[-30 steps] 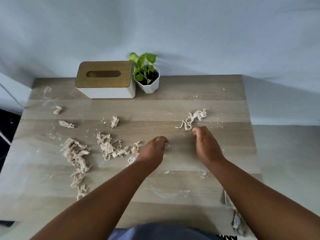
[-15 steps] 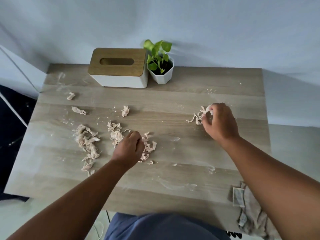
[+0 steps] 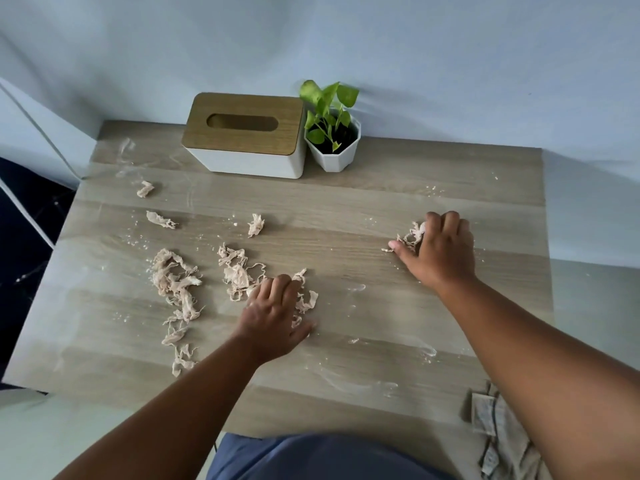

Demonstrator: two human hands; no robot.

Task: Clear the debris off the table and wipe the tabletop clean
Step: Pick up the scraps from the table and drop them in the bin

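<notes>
Wooden-lid tissue box point(image 3: 244, 135) beside potted plant point(image 3: 331, 133).

1. A pale wood-grain table point(image 3: 398, 188) streaked with whitish smears and crumbs.
2. A white tissue box with a wooden slotted lid point(image 3: 246, 133) stands at the table's far edge.
3. Just right of the box, touching it: a white faceted pot with a green plant point(image 3: 332, 147).
4. Nearer than the box, shredded beige paper scraps point(image 3: 176, 289) lie scattered.
5. Far right of the box, at the near corner: a crumpled grey cloth point(image 3: 502, 434).
</notes>
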